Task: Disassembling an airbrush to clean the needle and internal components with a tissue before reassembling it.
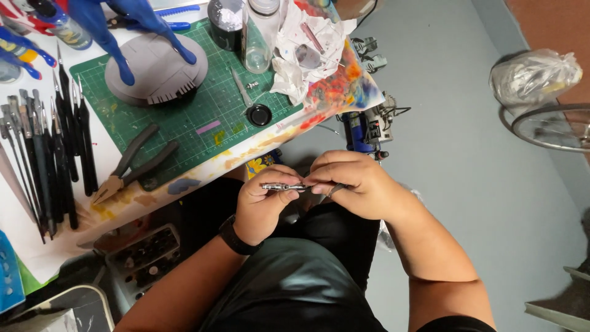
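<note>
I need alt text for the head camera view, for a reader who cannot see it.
Seen from above, a person's left hand and right hand hold a small silver metal tool between them over the lap. On the paint-stained table beside them lie a green cutting mat, pliers and a row of knives.

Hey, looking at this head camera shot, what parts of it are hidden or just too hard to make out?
- Small silver tool: its right end is hidden under the right hand; detail too small to tell.
- Left hand: its fingertips curl behind the tool.
- Blue figure on the grey round base: cut off by the top edge.
- Row of brushes: tips too fine to distinguish.
- Bicycle wheel: cut by the right edge.
</note>
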